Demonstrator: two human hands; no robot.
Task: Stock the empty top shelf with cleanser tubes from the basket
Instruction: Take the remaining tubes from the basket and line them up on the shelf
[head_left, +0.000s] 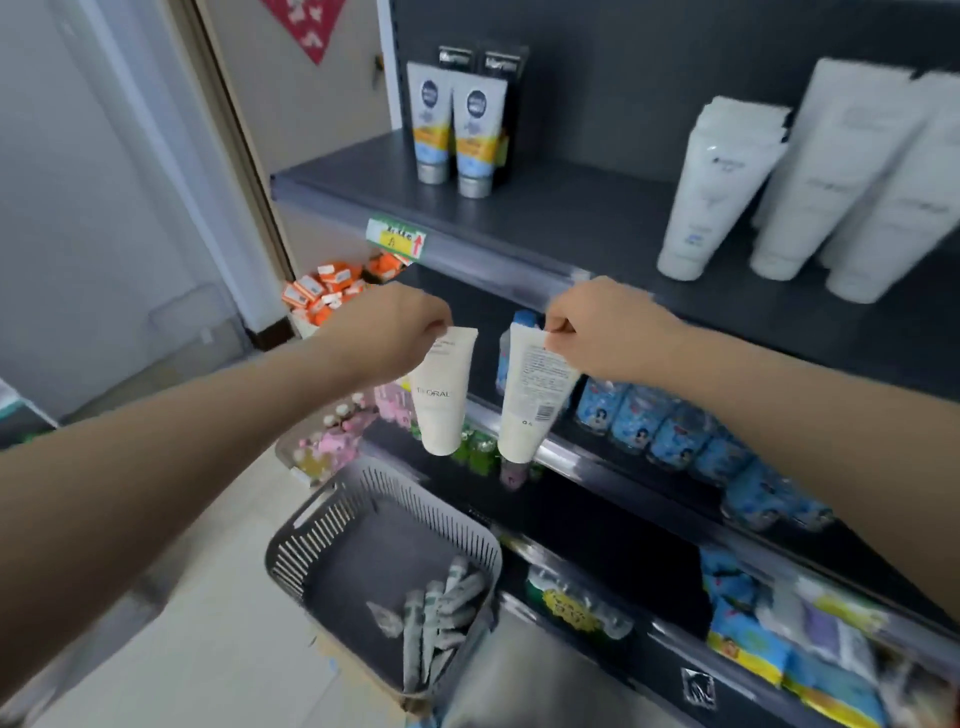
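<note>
On the top shelf (571, 223), two blue-and-yellow tubes (457, 135) stood at the left, well apart from the white tubes (717, 192) at the right. Blue packets (675, 431) lined a lower shelf. The left hand (395, 327) and the right hand (602, 327) each had fingers pinching a cleanser tube by its flat end, the left tube (441, 395) and the right tube (535, 395) hanging cap-down before the shelf edge. Below them, the grey basket (332, 525) held several grey-green tubes (441, 608) in one corner.

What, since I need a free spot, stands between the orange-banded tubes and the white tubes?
Nothing: the head view shows bare top shelf between the orange-banded tubes and the white tubes.
</note>
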